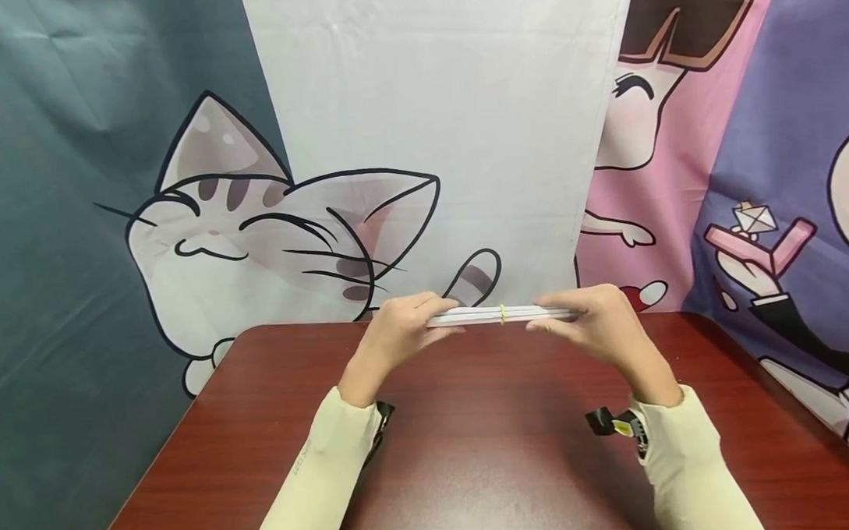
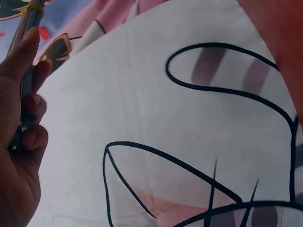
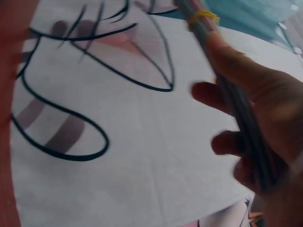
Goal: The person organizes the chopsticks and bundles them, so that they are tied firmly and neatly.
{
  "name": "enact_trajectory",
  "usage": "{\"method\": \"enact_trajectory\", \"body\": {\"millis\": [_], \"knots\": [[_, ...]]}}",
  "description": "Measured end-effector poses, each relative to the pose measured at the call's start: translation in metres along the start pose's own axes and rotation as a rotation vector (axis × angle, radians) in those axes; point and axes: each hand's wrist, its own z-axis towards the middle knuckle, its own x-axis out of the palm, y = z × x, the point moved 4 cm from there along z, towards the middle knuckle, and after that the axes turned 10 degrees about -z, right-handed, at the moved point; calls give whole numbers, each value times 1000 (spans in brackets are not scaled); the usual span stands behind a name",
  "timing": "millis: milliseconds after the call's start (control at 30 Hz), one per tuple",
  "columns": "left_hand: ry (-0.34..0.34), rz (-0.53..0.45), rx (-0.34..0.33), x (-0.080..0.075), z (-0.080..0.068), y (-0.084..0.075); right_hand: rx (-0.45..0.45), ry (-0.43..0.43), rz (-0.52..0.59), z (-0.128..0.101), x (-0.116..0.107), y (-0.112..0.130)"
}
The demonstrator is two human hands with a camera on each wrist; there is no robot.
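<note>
A bundle of thin, straight, pale sticks (image 1: 468, 316) is held level above the far part of the table, with a yellow rubber band (image 1: 503, 314) round its middle. My left hand (image 1: 402, 328) grips its left end, thumb and fingers on opposite sides. At the other end, my right hand (image 1: 602, 321) holds it the same way. In the left wrist view the fingers curl round the bundle (image 2: 32, 19). The right wrist view has the bundle (image 3: 236, 101) slanting through the right hand, the band just beyond the thumb tip. The hands cover both ends of the sticks.
Below the arms lies a reddish-brown table (image 1: 472, 435) with rounded far corners. Behind it hangs a printed cloth (image 1: 447, 100) with a cartoon cat and figures. A dark wrist device (image 1: 620, 426) sits at the right sleeve cuff.
</note>
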Motion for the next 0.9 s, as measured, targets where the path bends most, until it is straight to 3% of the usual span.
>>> {"method": "enact_trajectory", "body": {"millis": [67,133,233,300,467,633,900], "knots": [[10,-150,-4,-2,2,2,77,98,175,-2,-3,-4],[17,-310,-54,-3,3,5,174,208,346,-6,-3,-8],[23,-494,-202,-3,0,14,308,319,526,-12,-1,-16],[29,-566,-303,-2,-4,18,374,345,602,-16,2,-22],[16,-679,-500,5,-11,26,430,255,690,-22,13,-36],[-65,-774,-710,18,-18,32,442,166,796,-23,32,-44],[-80,-760,-821,33,-20,28,468,117,918,-27,44,-49]]}}
